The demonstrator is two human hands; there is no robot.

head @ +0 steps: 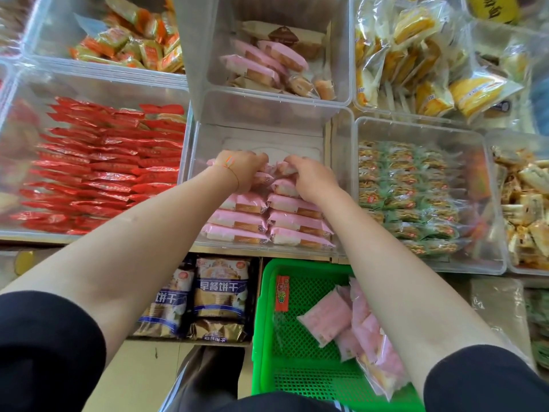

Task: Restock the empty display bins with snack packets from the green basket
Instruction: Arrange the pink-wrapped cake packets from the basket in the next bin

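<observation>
Pink packets (267, 215) gripped by both hands (276, 171) in clear bin (338, 173); red-packet bin (98, 165) beside.

Fingertips of left hand (241, 171) and right hand (312, 176): buried among pink packets (269, 217), grip unclear. Green basket (267, 337): right side hidden behind the forearm, bottom edge cropped. Red packets (98, 168): print blurred, unreadable.

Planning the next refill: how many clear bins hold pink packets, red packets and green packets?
Bins of pink packets: 2, near bin and far bin
Bins of red packets: 1, left bin
Bins of green packets: 1, right bin
Total: 4
</observation>
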